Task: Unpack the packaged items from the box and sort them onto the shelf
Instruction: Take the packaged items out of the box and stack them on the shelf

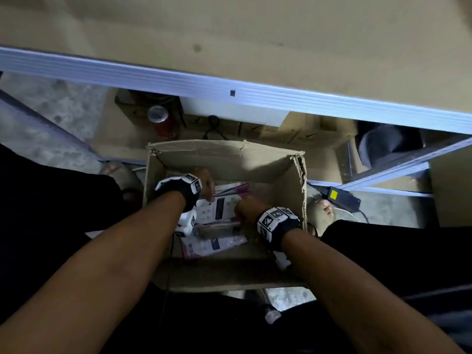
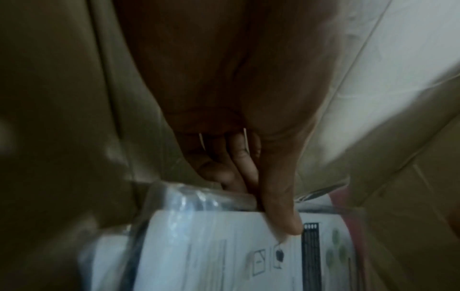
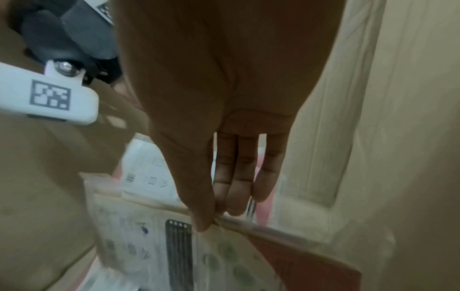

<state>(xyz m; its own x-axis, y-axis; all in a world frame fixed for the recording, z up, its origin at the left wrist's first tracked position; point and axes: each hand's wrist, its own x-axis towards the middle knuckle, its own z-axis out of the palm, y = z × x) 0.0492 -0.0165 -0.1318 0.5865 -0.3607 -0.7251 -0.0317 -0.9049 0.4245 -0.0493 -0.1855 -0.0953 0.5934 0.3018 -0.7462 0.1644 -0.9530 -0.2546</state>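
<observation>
Both my hands are down inside the cardboard box [image 1: 296,180]. My left hand [image 1: 204,183] pinches one edge of the top white packet [image 1: 219,209], thumb over it, and my right hand [image 1: 246,209] pinches the opposite edge. More packets [image 1: 214,245] lie beneath on the box floor.

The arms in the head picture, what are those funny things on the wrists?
Both forearms are bare, with no sleeves. Each wrist wears a black strap carrying white blocks printed with black-and-white square code markers: one by the left hand, one by the right hand. The right wrist view shows a white marker block fixed with a metal screw.
</observation>
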